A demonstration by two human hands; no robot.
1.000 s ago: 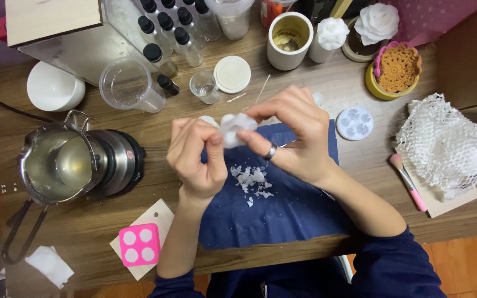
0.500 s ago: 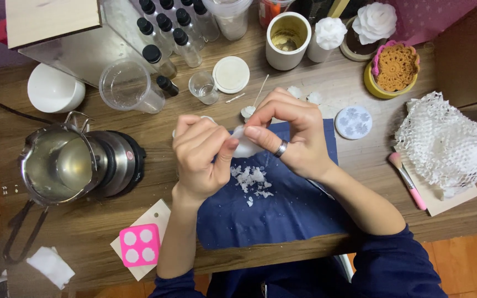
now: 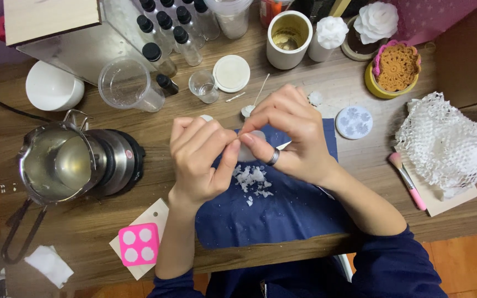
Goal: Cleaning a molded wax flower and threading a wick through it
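Observation:
Both my hands meet over a dark blue cloth [image 3: 282,215] on the wooden table. My left hand [image 3: 200,160] and my right hand [image 3: 291,135], which wears a dark ring, pinch a small pale wax piece [image 3: 247,152] between their fingertips. The fingers hide most of it. White wax crumbs [image 3: 252,179] lie on the cloth just under the hands.
A steel pot on a small heater [image 3: 70,163] stands at the left. A pink mould [image 3: 138,244] lies near the front edge. A clear measuring cup [image 3: 125,85], small glass [image 3: 202,85], round lid [image 3: 231,73], blue mould [image 3: 354,122], white netting [image 3: 445,143] and pink brush [image 3: 409,182] surround the cloth.
My hands have drawn closer together and lowered slightly toward the cloth. The pale piece, visible above the fingers a second ago, is now mostly covered by them.

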